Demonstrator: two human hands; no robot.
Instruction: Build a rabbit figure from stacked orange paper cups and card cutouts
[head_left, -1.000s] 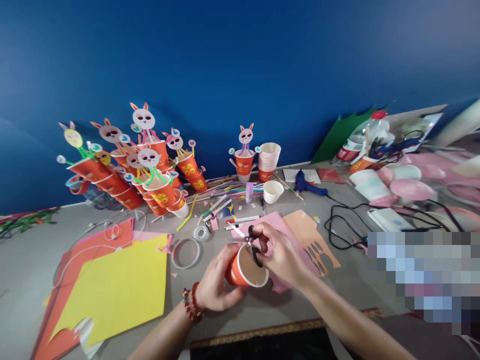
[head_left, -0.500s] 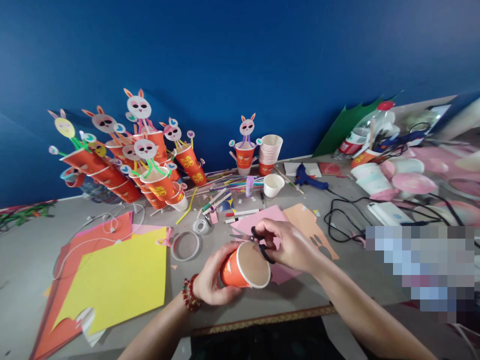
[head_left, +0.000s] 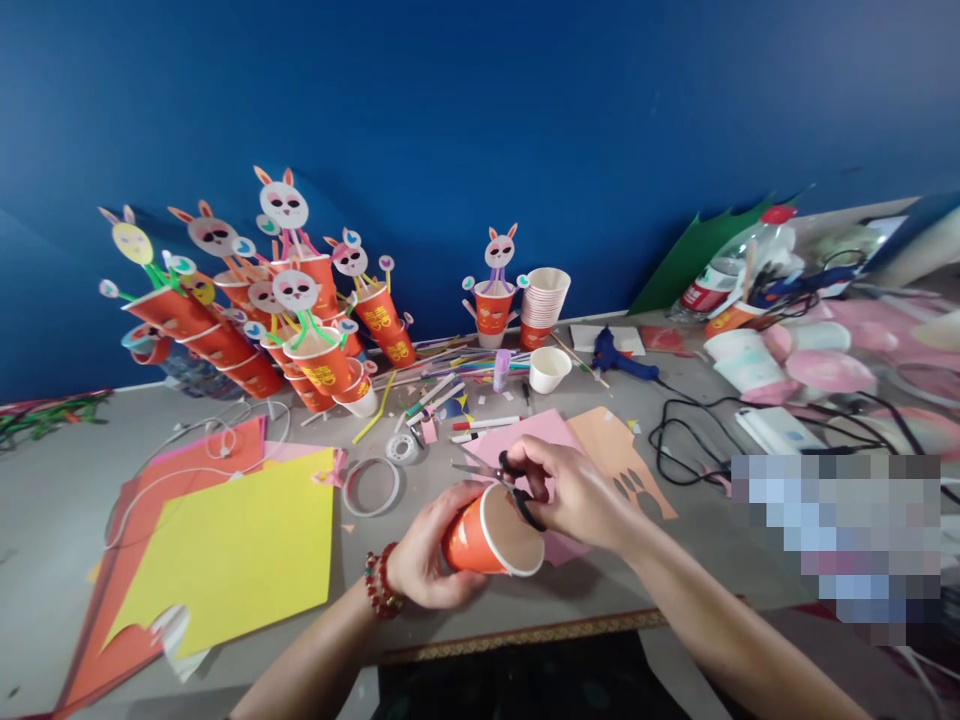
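Observation:
My left hand [head_left: 431,560] is wrapped round a red paper cup [head_left: 471,538], which lies tilted with its mouth toward the right. In my right hand [head_left: 559,490] is a pair of scissors with black handles [head_left: 531,510]. The scissor blades [head_left: 480,467] are apart and point left, just above the cup's rim; whether they touch it I cannot tell. Beneath my right hand lies a pink paper sheet [head_left: 551,430], partly hidden, with an orange sheet [head_left: 600,435] beside it that has cut-out holes.
Red cups with rabbit faces [head_left: 319,372] crowd the back left. A cup stack [head_left: 546,300], a white cup [head_left: 550,370] and a blue glue gun [head_left: 624,355] stand or lie behind my hands. Yellow paper [head_left: 247,550] and a tape roll [head_left: 371,487] are at left; black cables [head_left: 675,405] at right.
The scissor blades have spread a little wider above the cup. Both hands keep nearly the same place and hold, while the view has shifted slightly.

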